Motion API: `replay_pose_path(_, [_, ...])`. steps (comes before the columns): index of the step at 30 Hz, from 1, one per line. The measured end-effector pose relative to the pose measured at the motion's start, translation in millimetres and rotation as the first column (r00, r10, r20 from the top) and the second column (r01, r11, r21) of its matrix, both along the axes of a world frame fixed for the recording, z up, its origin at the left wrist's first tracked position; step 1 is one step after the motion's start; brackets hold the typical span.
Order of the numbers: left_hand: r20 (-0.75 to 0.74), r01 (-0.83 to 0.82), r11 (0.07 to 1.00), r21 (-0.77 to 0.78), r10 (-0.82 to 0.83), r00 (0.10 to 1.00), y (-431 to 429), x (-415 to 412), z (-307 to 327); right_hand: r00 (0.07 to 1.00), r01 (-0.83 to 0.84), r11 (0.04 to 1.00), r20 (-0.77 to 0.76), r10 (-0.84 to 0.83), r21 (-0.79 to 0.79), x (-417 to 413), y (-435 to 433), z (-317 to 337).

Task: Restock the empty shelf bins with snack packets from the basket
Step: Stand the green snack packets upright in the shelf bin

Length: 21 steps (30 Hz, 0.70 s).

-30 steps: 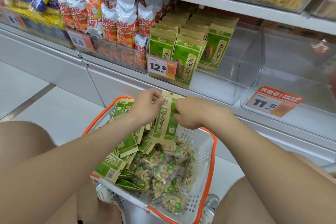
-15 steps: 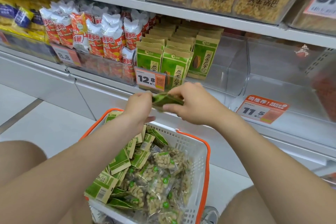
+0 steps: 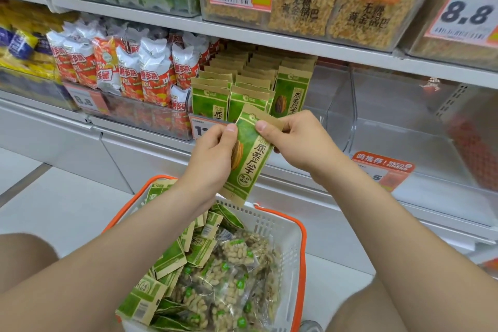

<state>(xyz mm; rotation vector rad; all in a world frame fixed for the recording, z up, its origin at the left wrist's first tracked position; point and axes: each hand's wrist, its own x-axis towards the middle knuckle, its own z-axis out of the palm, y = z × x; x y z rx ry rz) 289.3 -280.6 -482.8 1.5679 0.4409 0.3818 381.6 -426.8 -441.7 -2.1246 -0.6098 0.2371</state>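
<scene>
Clear plastic shelf bins (image 3: 398,140) at right stand bare. The bin next left holds upright rows of stocked green packets (image 3: 292,89), w/ a gap at its right side. The white plastic basket with orange rim (image 3: 303,229) sits below, between the legs, loaded w/ more packets.

One green-and-kraft paper snack packet (image 3: 249,153) hangs tilted above the basket's far rim, in front of the shelf edge. Left hand (image 3: 213,153) pinches its left edge; right hand (image 3: 299,140) pinches its top corner.

Risks:
- Light pinch only: a slip would likely drop the pkt to basket or floor.
- Tilted entry may topple the front row.
- Wrong bin gives a price-tag mismatch.
</scene>
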Motion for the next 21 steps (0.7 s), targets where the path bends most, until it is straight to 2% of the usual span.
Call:
replay_pose_path(3, [0.021, -0.053, 0.996, -0.075, 0.055, 0.998, -6, 5, 7, 0.997, 0.062, 0.997, 0.044, -0.063, 0.041, 2, 4, -1])
replay_pose_path(6, [0.049, -0.121, 0.989, -0.082, 0.125, 0.991, -12, 9, 17, 0.993, 0.08, 0.991, 0.076, -0.089, 0.107, -1, 8, 1])
replay_pose_path(10, [0.008, -0.136, 0.977, -0.166, 0.139, 0.99, -23, 19, 29, 0.991, -0.087, 0.983, -0.09, 0.102, 0.16, -4, 6, 8])
replay_pose_path(11, [-0.016, -0.118, 0.983, -0.14, 0.117, 0.993, -23, 22, 32, 0.988, -0.081, 0.984, -0.116, 0.099, 0.157, -1, 4, 8])
replay_pose_path(13, [-0.058, -0.042, 0.998, 0.044, 0.044, 0.997, -22, 31, 35, 0.995, 0.044, 0.985, -0.095, -0.028, 0.165, 6, 0, 11])
replay_pose_path(15, [-0.105, 0.047, 0.959, 0.279, -0.019, 0.994, -17, 36, 38, 0.974, 0.199, 0.961, 0.071, -0.216, 0.192, 11, -8, 16])
replay_pose_path(17, [-0.158, 0.123, 0.845, 0.52, -0.046, 0.986, -12, 42, 36, 0.906, 0.236, 0.939, 0.294, -0.306, 0.25, 16, -19, 22])
replay_pose_path(18, [-0.191, 0.165, 0.752, 0.638, -0.053, 0.98, -10, 42, 36, 0.883, 0.213, 0.939, 0.358, -0.304, 0.271, 19, -23, 23])
replay_pose_path(21, [-0.29, 0.293, 0.407, 0.865, -0.071, 0.954, -11, 37, 35, 0.874, 0.154, 0.95, 0.411, -0.259, 0.271, 31, -26, 15])
